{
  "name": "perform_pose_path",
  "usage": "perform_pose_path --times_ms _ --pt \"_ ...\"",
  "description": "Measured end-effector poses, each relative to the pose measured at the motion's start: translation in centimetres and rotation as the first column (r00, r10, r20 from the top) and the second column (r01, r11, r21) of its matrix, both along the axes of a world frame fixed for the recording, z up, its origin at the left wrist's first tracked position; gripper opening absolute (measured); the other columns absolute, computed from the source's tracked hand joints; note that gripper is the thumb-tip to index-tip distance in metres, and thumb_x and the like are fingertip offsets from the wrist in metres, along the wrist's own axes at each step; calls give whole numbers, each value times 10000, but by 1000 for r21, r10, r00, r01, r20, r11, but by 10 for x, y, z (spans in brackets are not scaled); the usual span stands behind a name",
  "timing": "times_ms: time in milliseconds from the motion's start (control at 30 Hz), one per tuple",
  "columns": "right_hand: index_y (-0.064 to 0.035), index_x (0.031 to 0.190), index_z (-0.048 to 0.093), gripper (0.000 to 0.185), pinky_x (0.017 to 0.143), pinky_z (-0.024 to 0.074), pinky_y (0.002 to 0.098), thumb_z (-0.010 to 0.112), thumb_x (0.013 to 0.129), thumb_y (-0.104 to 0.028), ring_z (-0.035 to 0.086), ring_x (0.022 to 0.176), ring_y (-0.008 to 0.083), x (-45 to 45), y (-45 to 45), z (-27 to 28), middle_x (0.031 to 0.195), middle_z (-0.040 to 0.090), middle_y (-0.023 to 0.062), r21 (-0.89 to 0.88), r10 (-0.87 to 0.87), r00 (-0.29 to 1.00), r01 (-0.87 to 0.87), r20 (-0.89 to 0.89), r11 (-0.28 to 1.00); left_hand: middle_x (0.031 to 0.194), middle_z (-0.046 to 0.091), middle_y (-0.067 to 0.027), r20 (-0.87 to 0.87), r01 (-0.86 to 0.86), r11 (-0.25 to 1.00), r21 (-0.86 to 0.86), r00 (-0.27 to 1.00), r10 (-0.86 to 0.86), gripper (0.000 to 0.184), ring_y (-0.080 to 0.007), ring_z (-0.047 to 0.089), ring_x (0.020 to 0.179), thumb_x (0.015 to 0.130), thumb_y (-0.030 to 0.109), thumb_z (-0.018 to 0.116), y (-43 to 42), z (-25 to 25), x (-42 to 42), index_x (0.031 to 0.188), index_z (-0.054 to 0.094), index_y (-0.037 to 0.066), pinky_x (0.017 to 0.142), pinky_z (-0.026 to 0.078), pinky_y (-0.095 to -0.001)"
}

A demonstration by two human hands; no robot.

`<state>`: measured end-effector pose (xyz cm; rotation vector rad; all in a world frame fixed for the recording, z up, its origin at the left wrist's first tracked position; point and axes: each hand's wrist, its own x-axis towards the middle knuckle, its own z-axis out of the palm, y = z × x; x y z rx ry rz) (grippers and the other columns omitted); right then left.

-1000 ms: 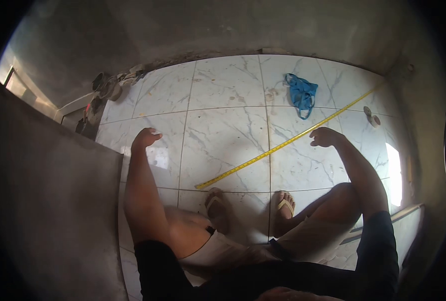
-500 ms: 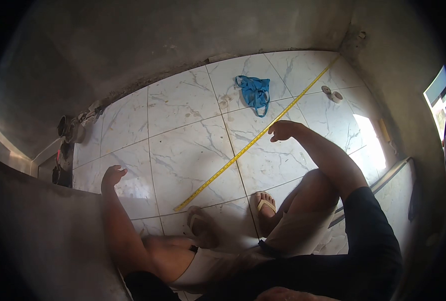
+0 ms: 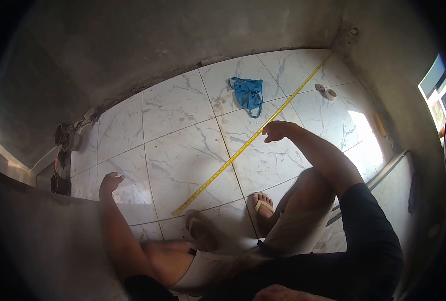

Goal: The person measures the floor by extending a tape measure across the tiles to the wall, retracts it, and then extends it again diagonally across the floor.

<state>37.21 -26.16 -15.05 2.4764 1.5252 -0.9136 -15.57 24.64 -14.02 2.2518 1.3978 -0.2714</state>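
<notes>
A yellow measuring tape lies stretched diagonally across the marbled tiles, from near my feet to the far right corner. My right hand hovers beside its middle, fingers loosely bent and apart, with nothing visible in them. Whether the fingertips touch the tape I cannot tell. Over the tiles at the left, my left hand hangs open and holds nothing that I can see. A blue cloth bag with handles lies crumpled beyond the tape.
Two rolls of tape rest near the right wall. Pipe-like round objects stand against the left edge. Rough grey walls enclose the tiled floor. My sandalled feet stand at the tape's near end.
The view has shifted slightly, so the tape, bag and rolls appear a little further left. Both hands keep nearly the same pose; nothing has been taken up or let go.
</notes>
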Motion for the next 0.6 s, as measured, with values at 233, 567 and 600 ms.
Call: perform_pose_path --times_ms 233,567,600 --pt "-64 1228 610 541 948 461 394 723 800 -375 567 1141 325 5 2 -7 1212 611 164 -9 11 1000 -11 -15 1000 1154 633 -194 15 1 1000 1 1000 -1 723 -200 653 797 811 385 712 3 -5 -1 1357 462 -18 546 495 -315" --pt "-75 1229 614 549 954 456 400 730 790 -383 573 1136 320 4 5 -9 1195 623 160 -29 7 1000 -7 0 1000 1122 651 -184 17 2 1000 16 1000 -2 697 -199 646 764 821 374 706 3 -5 -5 1352 472 -11 561 497 -329" --pt "-79 1234 611 541 955 454 398 723 794 -375 571 1139 317 4 5 -8 1195 624 162 -30 15 1000 -15 4 999 1124 651 -183 5 2 1000 19 1000 -2 695 -203 647 765 823 374 705 2 -4 -5 1354 471 -7 566 499 -333"
